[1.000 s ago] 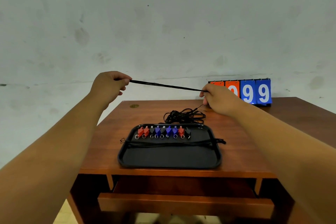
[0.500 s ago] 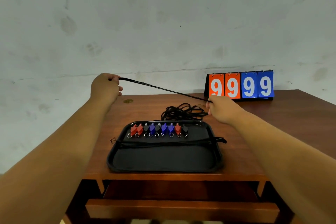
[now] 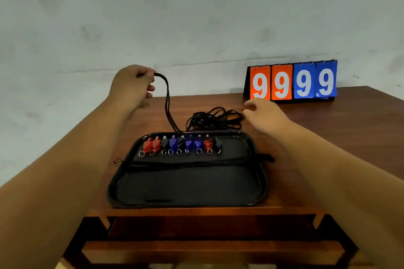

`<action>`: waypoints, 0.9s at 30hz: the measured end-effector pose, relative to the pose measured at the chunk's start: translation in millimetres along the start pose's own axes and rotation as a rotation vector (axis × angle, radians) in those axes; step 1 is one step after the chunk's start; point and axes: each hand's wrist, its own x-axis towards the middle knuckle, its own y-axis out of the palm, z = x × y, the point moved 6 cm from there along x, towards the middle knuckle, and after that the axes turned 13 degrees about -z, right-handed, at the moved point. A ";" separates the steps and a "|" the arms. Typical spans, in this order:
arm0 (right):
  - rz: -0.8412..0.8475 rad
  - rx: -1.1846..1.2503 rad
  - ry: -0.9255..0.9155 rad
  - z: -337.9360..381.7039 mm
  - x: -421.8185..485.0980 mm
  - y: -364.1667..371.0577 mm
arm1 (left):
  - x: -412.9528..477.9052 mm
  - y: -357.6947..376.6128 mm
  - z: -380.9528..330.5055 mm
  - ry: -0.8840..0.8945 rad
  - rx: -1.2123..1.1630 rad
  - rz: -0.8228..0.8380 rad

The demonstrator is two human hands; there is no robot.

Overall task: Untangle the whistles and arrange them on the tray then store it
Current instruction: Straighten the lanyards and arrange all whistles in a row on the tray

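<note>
Nine whistles (image 3: 181,144) are lined up along the far side of the tray (image 3: 190,194), on the table (image 3: 328,137). A cord bunch (image 3: 167,98) is gripped and raised by the left hand (image 3: 131,85). The tangled pile (image 3: 215,119) behind is reached by the right hand (image 3: 264,116), whose grasp cannot be told. Untangling and storing are judged unfinished.

The reddish-brown wooden tabletop (image 3: 328,137) stands against a pale wall. A black tray (image 3: 185,204) sits at its near edge. Just behind the tray lies a loose heap of black cords (image 3: 215,119). A flip scoreboard (image 3: 293,82) reading 9999 stands far right, and a small brassy spot (image 3: 144,106) shows far left.
</note>
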 end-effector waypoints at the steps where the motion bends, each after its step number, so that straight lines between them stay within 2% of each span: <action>1: 0.006 0.041 -0.044 14.6 -2.0 5.2 | -0.3 3.2 -6.7 0.026 -0.012 0.021; 4: 0.042 0.208 -0.122 65.0 -10.9 18.0 | -6.0 11.6 -33.2 0.143 -0.049 0.086; 8: 0.090 0.506 -0.123 127.8 -22.3 17.3 | -23.5 14.3 -70.8 0.217 -0.136 0.154; 15: -0.037 0.696 -0.150 170.7 -37.7 -19.4 | -39.4 -13.8 -105.6 0.301 -0.140 0.173; 19: -0.019 0.646 -0.197 165.3 -46.8 -40.1 | -38.5 -34.8 -103.9 0.253 -0.146 0.160; 23: -0.048 0.416 -0.294 156.1 -55.3 -59.9 | -41.1 -52.0 -90.4 0.185 -0.173 0.161; 27: -0.011 0.194 -0.360 136.7 -65.1 -67.0 | -47.4 -64.1 -69.2 0.179 -0.103 0.147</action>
